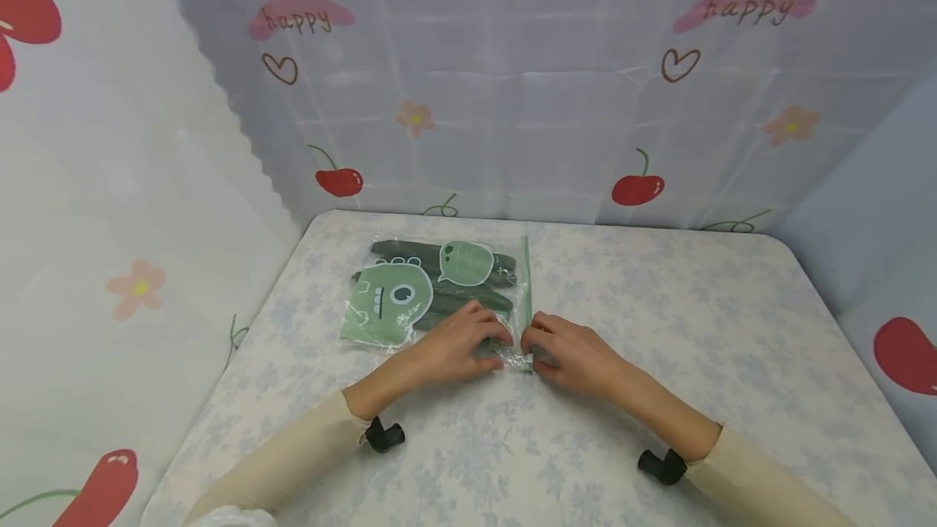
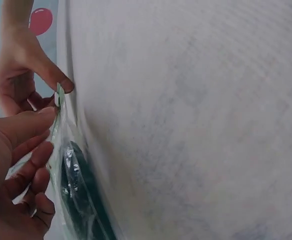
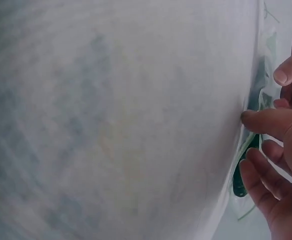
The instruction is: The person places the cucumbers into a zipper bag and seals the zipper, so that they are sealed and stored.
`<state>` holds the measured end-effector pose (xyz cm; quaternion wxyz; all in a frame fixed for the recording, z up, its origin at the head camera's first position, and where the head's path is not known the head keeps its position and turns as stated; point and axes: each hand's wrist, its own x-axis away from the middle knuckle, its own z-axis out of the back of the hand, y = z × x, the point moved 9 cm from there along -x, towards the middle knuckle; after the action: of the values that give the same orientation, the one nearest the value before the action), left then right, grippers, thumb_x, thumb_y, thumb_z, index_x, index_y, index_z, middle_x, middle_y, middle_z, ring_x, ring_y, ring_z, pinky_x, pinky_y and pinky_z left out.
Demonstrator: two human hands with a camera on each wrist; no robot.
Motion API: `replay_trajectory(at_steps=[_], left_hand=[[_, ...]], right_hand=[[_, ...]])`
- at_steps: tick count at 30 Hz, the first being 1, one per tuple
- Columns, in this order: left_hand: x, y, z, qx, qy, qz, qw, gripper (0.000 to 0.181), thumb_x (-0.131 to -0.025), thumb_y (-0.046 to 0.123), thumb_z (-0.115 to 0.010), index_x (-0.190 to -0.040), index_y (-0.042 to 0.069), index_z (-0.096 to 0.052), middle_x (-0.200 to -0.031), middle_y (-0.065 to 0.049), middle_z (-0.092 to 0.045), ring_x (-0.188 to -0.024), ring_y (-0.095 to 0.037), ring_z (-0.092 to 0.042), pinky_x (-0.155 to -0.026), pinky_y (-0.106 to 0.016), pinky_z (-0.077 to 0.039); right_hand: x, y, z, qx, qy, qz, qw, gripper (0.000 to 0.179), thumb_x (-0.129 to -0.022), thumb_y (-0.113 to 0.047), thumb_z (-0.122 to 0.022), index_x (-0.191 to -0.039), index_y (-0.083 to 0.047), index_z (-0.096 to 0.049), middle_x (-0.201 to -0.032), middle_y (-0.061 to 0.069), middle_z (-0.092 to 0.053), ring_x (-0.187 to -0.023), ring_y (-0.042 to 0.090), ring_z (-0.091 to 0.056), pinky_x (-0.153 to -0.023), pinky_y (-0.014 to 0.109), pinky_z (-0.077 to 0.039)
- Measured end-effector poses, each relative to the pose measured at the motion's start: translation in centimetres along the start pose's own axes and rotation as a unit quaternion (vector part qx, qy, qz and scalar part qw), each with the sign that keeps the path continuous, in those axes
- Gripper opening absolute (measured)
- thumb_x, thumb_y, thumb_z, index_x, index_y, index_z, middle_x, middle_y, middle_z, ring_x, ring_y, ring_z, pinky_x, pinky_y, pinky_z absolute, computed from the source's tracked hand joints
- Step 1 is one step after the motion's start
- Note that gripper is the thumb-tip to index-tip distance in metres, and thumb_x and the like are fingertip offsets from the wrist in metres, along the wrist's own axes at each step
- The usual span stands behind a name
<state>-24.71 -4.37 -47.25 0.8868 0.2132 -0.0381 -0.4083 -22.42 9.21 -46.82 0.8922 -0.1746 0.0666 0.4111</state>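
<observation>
A clear zip bag (image 1: 525, 291) with green monster prints lies flat on the table, its green zip strip along the right side. Inside it are several long dark green cucumbers (image 1: 395, 249), partly covered by the prints. My left hand (image 1: 457, 344) reaches over the bag's near right part, its thumb and fingertips pinching the film close to the zip. On the strip's near end, my right hand (image 1: 574, 354) pinches the edge between thumb and curled fingers. In the left wrist view, the two hands meet near the green zip corner (image 2: 60, 92).
A pale floral cloth covers the table (image 1: 695, 324). Behind it and at both sides hang white curtains (image 1: 498, 104) printed with cherries, hearts and flowers. A black wrist camera (image 1: 384, 435) sits at the left cuff, another (image 1: 662, 467) at the right.
</observation>
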Motion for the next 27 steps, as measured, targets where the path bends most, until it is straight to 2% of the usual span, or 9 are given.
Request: replay_trajectory(at_steps=[5, 10, 17, 22, 27], left_hand=[[0.0, 0.1, -0.1, -0.027, 0.006, 0.009, 0.9996, 0.021, -0.099, 0.033, -0.079, -0.120, 0.030, -0.077, -0.119, 0.013, -0.072, -0.111, -0.009, -0.064, -0.093, -0.032, -0.057], [-0.2, 0.5, 0.2, -0.052, 0.032, 0.016, 0.9980, 0.022, -0.095, 0.041, -0.083, -0.114, 0.030, -0.076, -0.111, 0.014, -0.071, -0.104, -0.008, -0.064, -0.085, -0.031, -0.057], [-0.9, 1.3, 0.6, -0.077, 0.080, 0.025, 0.9935, 0.013, -0.096, 0.034, -0.082, -0.101, 0.030, -0.071, -0.097, 0.015, -0.068, -0.089, -0.004, -0.062, -0.072, -0.024, -0.051], [-1.2, 1.7, 1.3, -0.086, 0.107, 0.030, 0.9900, 0.012, -0.095, 0.029, -0.082, -0.093, 0.030, -0.070, -0.091, 0.015, -0.066, -0.082, -0.003, -0.060, -0.066, -0.022, -0.047], [-1.2, 2.3, 1.5, -0.088, 0.112, 0.010, 0.9897, 0.015, -0.095, 0.027, -0.083, -0.091, 0.030, -0.069, -0.088, 0.015, -0.065, -0.077, -0.002, -0.055, -0.062, -0.020, -0.042]], right_hand=[[0.2, 0.8, 0.2, -0.034, 0.015, -0.023, 0.9990, 0.017, -0.092, -0.015, -0.086, -0.103, -0.021, -0.075, -0.103, -0.008, -0.066, -0.085, 0.005, -0.064, -0.073, 0.025, -0.056], [0.1, 1.7, 0.9, -0.101, 0.036, -0.052, 0.9929, 0.010, -0.095, -0.016, -0.084, -0.100, -0.021, -0.076, -0.100, -0.011, -0.068, -0.087, 0.002, -0.067, -0.078, 0.028, -0.060], [-0.6, 1.8, 1.3, -0.160, 0.047, -0.040, 0.9851, 0.004, -0.098, -0.019, -0.081, -0.098, -0.019, -0.077, -0.098, -0.008, -0.072, -0.086, 0.002, -0.069, -0.077, 0.034, -0.063], [-1.0, 1.9, 1.7, -0.160, 0.060, -0.042, 0.9844, 0.013, -0.093, -0.012, -0.085, -0.093, -0.022, -0.075, -0.095, -0.008, -0.072, -0.083, 0.008, -0.071, -0.076, 0.037, -0.064], [-1.3, 1.7, 1.9, -0.116, 0.058, -0.029, 0.9912, 0.020, -0.091, -0.012, -0.085, -0.089, -0.023, -0.069, -0.093, -0.010, -0.068, -0.084, 0.005, -0.068, -0.075, 0.033, -0.061]])
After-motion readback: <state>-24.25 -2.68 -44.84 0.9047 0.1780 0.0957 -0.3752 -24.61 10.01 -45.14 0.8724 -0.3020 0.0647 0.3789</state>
